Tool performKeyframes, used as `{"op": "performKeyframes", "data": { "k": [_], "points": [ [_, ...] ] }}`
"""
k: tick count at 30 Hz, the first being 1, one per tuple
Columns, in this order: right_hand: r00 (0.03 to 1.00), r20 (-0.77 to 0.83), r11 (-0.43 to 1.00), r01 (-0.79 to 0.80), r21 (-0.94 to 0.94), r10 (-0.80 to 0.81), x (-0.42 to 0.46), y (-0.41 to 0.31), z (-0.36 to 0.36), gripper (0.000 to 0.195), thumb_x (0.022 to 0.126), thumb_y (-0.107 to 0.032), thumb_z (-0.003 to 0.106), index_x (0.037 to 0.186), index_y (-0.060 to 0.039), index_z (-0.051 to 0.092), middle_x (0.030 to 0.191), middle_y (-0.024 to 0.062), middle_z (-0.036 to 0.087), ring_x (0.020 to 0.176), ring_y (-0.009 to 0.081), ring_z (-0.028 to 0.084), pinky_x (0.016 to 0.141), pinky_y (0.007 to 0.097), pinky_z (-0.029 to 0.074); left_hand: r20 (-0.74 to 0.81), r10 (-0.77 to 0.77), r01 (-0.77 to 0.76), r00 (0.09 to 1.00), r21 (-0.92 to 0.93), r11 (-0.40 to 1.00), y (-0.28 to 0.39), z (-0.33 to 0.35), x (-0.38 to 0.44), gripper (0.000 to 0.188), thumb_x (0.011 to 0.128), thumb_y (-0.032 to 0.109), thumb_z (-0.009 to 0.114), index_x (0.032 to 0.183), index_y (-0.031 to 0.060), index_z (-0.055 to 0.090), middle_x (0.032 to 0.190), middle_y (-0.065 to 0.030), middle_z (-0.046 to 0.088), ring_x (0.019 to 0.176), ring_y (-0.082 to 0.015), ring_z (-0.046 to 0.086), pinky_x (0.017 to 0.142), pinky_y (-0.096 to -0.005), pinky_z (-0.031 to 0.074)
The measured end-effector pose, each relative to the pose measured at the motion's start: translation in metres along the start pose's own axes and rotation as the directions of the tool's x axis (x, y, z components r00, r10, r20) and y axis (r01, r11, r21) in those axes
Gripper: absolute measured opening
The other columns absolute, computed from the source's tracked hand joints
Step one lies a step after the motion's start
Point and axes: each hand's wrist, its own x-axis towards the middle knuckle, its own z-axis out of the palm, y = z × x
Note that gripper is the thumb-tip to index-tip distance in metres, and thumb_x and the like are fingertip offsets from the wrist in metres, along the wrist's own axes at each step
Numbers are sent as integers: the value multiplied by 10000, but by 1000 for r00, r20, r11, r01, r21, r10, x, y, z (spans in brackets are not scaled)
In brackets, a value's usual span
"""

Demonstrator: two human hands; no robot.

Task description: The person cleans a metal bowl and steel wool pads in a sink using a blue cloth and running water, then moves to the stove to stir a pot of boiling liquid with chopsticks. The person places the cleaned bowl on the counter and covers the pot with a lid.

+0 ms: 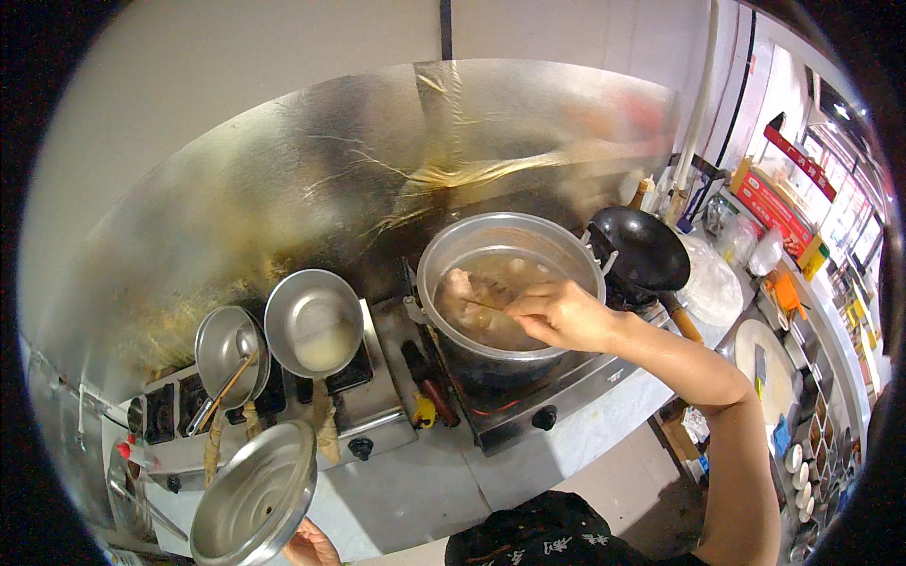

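Note:
My right hand (pixel 563 316) reaches over a large metal stockpot (pixel 512 221) and grips a thin brown stick (pixel 485 305), perhaps a chopstick or skewer. The stick's far end meets pale chunks of meat (pixel 460 283) lying in cloudy brown broth (pixel 517 265). At the lower left, my left hand (pixel 313 546) holds a round metal lid (pixel 248 495), tilted on its side with its hollow inner face showing. Most of that hand's fingers are hidden behind the lid. The stockpot stands on a gas stove (pixel 520 417), where a reddish glow shows below the pot.
Left of the stockpot, a saucepan (pixel 311 301) with pale liquid and stacked pans (pixel 219 347) holding a ladle (pixel 226 389) sit on another stove. A black wok (pixel 640 247) stands close at the right. Beyond it lies a round cutting board (pixel 754 354) with a cleaver (pixel 761 364).

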Motion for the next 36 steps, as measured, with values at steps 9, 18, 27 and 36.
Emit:
{"op": "performKeyframes", "data": {
  "k": [9, 18, 27, 36],
  "points": [
    [997, -75, 997, 5, -74, -11, 3, 2, 8, 138, 794, -45, 636, 921, 5, 656, 889, 142, 661, 804, 320, 632, 739, 380, 516, 2, -14, 14, 1000, 10, 1000, 4, -5, -6, 317, 910, 261, 574, 1145, 48, 587, 998, -97, 643, 738, -160, 616, 583, -250, 534],
    [997, -73, 988, 19, -154, -31, 8, 7, 17, 148, 782, -33, 639, 922, 8, 660, 902, 146, 667, 821, 314, 641, 759, 381, 512, -22, -40, 42, 999, 56, 998, 4, -5, 2, 291, 926, 285, 549, 1091, 51, 605, 870, -74, 637, 681, -142, 597, 541, -233, 521],
    [997, -3, 970, -79, -232, 80, 18, 15, 15, 124, 783, -50, 637, 892, 4, 663, 892, 175, 663, 808, 341, 640, 733, 389, 524, -89, 17, -10, 996, 86, 996, -2, 18, -5, 261, 921, 271, 548, 1054, 54, 609, 817, -80, 636, 673, -129, 592, 536, -231, 522],
    [906, -229, 933, -359, 31, 356, 29, 38, -5, 166, 831, -107, 595, 867, 26, 689, 801, 218, 656, 685, 340, 661, 649, 378, 532, -31, -9, 11, 999, 59, 998, 2, -3, 5, 292, 918, 265, 558, 1115, 51, 586, 916, -85, 637, 719, -125, 602, 541, -213, 517]
  ]
}}
